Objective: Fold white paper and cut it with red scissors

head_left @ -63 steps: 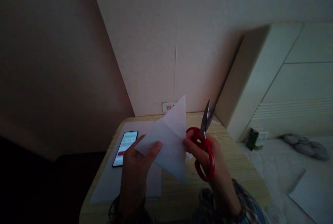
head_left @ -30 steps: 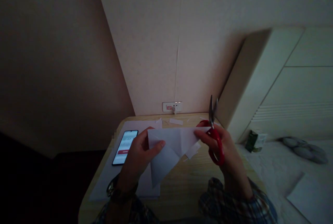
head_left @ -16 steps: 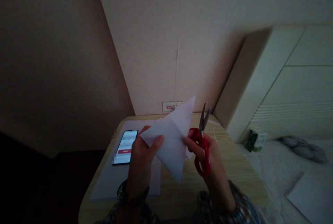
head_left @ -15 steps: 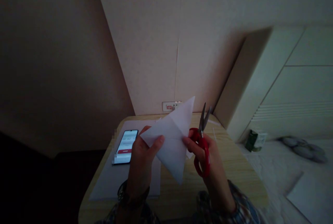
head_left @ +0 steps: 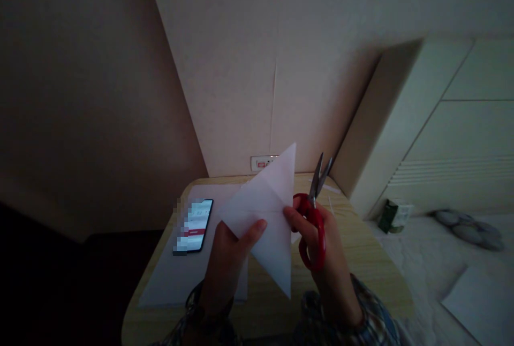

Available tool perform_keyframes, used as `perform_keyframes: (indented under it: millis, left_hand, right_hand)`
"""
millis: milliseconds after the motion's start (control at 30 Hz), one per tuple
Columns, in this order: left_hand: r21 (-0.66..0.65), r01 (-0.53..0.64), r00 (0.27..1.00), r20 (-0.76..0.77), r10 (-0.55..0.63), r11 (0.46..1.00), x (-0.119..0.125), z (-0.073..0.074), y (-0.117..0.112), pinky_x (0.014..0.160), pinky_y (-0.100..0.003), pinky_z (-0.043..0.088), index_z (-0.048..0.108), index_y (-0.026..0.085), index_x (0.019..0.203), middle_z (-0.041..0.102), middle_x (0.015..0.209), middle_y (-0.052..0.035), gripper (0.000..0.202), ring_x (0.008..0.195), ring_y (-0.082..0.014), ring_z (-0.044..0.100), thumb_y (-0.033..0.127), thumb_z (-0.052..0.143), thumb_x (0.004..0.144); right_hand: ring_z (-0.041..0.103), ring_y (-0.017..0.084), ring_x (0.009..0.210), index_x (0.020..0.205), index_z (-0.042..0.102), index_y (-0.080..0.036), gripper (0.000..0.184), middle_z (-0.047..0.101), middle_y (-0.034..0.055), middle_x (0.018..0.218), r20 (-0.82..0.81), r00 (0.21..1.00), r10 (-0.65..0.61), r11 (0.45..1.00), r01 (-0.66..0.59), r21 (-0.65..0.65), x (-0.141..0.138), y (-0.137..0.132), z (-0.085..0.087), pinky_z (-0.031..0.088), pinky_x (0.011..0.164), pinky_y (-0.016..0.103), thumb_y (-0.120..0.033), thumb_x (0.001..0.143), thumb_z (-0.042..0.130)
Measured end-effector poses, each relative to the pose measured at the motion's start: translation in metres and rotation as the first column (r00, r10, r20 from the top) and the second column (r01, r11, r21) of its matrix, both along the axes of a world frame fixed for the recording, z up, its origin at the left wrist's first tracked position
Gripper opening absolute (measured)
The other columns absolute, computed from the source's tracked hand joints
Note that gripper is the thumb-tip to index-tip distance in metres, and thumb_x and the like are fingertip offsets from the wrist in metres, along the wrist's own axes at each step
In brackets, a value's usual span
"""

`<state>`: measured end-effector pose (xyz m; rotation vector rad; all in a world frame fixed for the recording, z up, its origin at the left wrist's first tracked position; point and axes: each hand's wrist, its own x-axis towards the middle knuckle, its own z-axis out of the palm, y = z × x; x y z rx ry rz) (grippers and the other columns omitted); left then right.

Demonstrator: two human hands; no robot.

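A sheet of white paper [head_left: 267,196], triangular in outline with creases across it, is held up above the table. My left hand [head_left: 231,249] grips its lower left side, thumb on the front face and the other fingers behind it. My right hand [head_left: 317,233] has red-handled scissors [head_left: 317,217] hooked on it, the blades parted and pointing up, away from the paper. Thumb and finger of that same hand also pinch the paper's right edge. The fingers behind the paper are hidden.
A phone [head_left: 196,226] with a lit screen lies on a stack of white paper [head_left: 160,287] at the left of the wooden table [head_left: 373,276]. Thin paper strips [head_left: 331,204] lie at the back right. A wall socket [head_left: 259,164] sits behind. Beyond stands a small green-and-white box [head_left: 393,217].
My left thumb has slid right across the paper, toward its middle. The paper has turned slightly, its lower tip shifting right and down. The scissors have tilted a little to the right.
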<state>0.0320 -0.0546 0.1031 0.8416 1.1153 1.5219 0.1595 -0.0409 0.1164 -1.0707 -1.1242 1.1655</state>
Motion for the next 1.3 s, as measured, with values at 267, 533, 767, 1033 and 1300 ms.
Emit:
perform_keyframes:
  millis: [267, 533, 767, 1033, 1300]
  left_hand:
    - [-0.061, -0.064, 0.996, -0.069, 0.060, 0.996, 0.000, 0.002, 0.001, 0.059, -0.025, 0.053, 0.066, 0.013, 0.086, 0.072, 0.074, -0.0030, 0.031, 0.069, -0.0190, 0.067, 0.036, 0.072, 0.066]
    - [0.027, -0.235, 0.971, -0.030, 0.236, 0.971, -0.001, 0.006, 0.001, 0.070, -0.023, 0.053, 0.063, 0.016, 0.094, 0.072, 0.090, -0.0023, 0.031, 0.084, -0.0179, 0.066, 0.031, 0.070, 0.068]
    - [0.032, -0.403, 0.914, 0.070, 0.400, 0.915, -0.008, 0.006, 0.010, 0.077, -0.025, 0.052, 0.062, 0.018, 0.102, 0.071, 0.096, -0.0029, 0.036, 0.091, -0.0187, 0.065, 0.033, 0.069, 0.070]
    - [0.167, -0.520, 0.845, 0.244, 0.476, 0.838, -0.007, 0.026, 0.016, 0.067, -0.015, 0.051, 0.064, 0.023, 0.105, 0.072, 0.088, 0.0008, 0.034, 0.081, -0.0112, 0.066, 0.029, 0.070, 0.071]
    - [0.188, -0.500, 0.866, 0.147, 0.479, 0.846, -0.005, 0.021, 0.018, 0.070, -0.021, 0.053, 0.061, 0.023, 0.112, 0.071, 0.097, -0.0018, 0.039, 0.089, -0.0168, 0.066, 0.035, 0.065, 0.075]
  right_hand:
    - [0.038, 0.010, 0.050, 0.062, 0.048, -0.020, 0.029, 0.043, -0.0061, 0.054, -0.064, 0.997, 0.044, 0.999, -0.045, -0.010, -0.001, 0.000, 0.000, 0.029, 0.045, 0.022, -0.034, 0.061, 0.074]
    - [0.044, 0.013, 0.055, 0.070, 0.059, -0.019, 0.019, 0.050, -0.0027, 0.059, 0.062, 0.998, 0.009, 0.996, -0.014, 0.086, 0.006, -0.001, -0.002, 0.036, 0.052, 0.024, -0.037, 0.070, 0.065]
    - [0.045, 0.014, 0.059, 0.075, 0.062, -0.018, 0.034, 0.049, -0.0006, 0.062, 0.115, 0.985, 0.127, 0.977, -0.145, 0.159, 0.016, -0.009, -0.024, 0.036, 0.055, 0.026, -0.049, 0.081, 0.052]
    - [0.047, 0.015, 0.062, 0.078, 0.061, -0.018, 0.045, 0.054, 0.0025, 0.070, 0.228, 0.899, 0.375, 0.907, -0.407, 0.112, 0.019, -0.024, -0.037, 0.036, 0.055, 0.026, -0.059, 0.083, 0.044]
    - [0.043, 0.013, 0.057, 0.068, 0.054, -0.020, 0.026, 0.047, -0.0028, 0.060, 0.021, 0.946, 0.322, 0.947, -0.323, 0.002, -0.001, -0.021, -0.021, 0.033, 0.053, 0.024, -0.042, 0.067, 0.068]
